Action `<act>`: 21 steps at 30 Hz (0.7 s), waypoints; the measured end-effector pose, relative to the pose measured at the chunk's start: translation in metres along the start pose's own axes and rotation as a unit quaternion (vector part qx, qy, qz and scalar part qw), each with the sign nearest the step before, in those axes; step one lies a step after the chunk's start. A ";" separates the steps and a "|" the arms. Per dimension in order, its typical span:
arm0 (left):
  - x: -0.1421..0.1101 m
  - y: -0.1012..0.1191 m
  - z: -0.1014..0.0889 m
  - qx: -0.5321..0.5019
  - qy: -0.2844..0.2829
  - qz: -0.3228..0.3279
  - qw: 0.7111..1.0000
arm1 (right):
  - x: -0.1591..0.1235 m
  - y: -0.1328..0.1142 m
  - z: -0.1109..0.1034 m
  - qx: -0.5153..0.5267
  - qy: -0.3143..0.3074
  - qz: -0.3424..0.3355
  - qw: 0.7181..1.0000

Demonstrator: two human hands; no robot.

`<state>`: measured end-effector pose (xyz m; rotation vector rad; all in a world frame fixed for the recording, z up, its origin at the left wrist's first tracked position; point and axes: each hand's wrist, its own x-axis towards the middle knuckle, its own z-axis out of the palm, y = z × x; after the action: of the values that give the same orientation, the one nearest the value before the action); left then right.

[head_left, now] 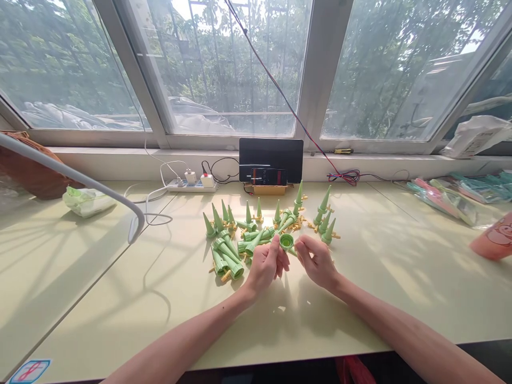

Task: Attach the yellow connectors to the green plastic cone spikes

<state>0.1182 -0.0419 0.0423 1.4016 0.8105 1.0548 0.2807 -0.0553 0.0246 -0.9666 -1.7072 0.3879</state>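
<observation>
A green plastic cone-shaped spike (286,241) is held by my left hand (267,261), its round open end facing up toward me. The left thumb presses on its side. Just to the right, my right hand (316,260) is closed, thumb and fingers pinched close to the spike's rim; anything between them is hidden. Beyond both hands lies a loose pile of similar green spikes (226,248) with small yellow valve pieces (226,276). Several more spikes stand point-up, such as one at the right (328,232).
Behind the pile, a black tablet (270,152) and a phone (269,176) lean on a small cardboard box (269,190). A power strip (192,186) with cables lies left of them. A grey curved bar (80,173) crosses the left side. A pink cup (494,238) and plastic packets (444,197) are at right.
</observation>
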 end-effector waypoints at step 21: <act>-0.001 -0.002 -0.003 -0.021 -0.031 0.011 0.999 | 0.000 0.000 0.000 0.024 -0.001 -0.005 1.000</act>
<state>0.1158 -0.0413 0.0400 1.4031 0.7260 1.0345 0.2808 -0.0551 0.0248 -0.9225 -1.6965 0.4207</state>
